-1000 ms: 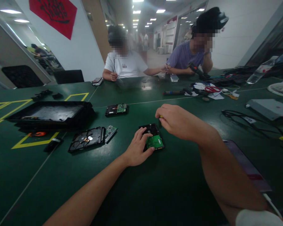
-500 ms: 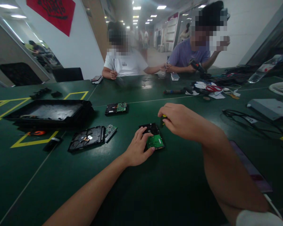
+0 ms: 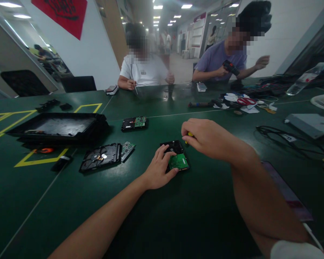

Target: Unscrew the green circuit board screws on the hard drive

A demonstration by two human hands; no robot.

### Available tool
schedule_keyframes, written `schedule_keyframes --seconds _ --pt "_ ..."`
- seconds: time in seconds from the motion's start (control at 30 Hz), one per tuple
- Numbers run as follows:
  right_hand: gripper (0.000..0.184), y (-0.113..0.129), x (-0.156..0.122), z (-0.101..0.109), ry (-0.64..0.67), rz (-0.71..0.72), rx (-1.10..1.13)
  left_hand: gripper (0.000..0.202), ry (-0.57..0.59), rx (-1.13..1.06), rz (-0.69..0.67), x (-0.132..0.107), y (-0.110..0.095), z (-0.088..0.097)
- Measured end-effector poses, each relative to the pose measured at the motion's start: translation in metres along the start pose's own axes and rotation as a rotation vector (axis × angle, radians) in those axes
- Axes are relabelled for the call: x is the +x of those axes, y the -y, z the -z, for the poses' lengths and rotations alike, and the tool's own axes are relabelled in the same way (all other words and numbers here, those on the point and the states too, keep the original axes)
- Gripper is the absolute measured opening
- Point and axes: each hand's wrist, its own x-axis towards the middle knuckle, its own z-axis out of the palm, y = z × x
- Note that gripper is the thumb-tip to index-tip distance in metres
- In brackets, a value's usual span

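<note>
green table (image 3: pixel 156 219), hard drive (image 3: pixel 180 160) part-hidden

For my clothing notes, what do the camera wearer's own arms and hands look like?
Left hand and right hand are ungloved; I see no ring or watch. Both forearms are bare. A rounded white fabric sleeve edge shows on the right arm; no left sleeve is in view.

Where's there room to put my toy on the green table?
Bare table lies between the two forearms, and between the right hand and black cable. It's crowded far right, around the bottle and tangled wires.
</note>
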Motion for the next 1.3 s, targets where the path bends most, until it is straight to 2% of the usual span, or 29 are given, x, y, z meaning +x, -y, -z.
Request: schedule_keyframes --seconds 0.23,0.6,0.9,1.1,1.3 --pt "0.024 -0.0003 -0.0032 0.0023 0.016 0.081 0.070 0.056 -0.010 -0.011 0.007 -0.0003 0.0003 0.0004" --pt "0.006 0.0053 -0.0012 0.0045 -0.011 -0.017 0.044 0.055 0.002 0.001 0.005 -0.0002 -0.0010 0.0019" --pt "0.011 0.0008 0.0013 0.0022 0.013 0.042 0.077 0.055 0.003 -0.009 0.014 -0.0001 -0.0022 0.0032" --pt "0.027 -0.0035 0.0002 0.0008 0.019 0.087 0.089 0.053 -0.008 -0.020 0.014 0.0000 -0.0025 0.0031" --pt "0.020 -0.0018 -0.0012 0.0037 0.013 0.049 0.080 0.057 0.007 -0.007 0.017 -0.0005 -0.0003 0.0019"
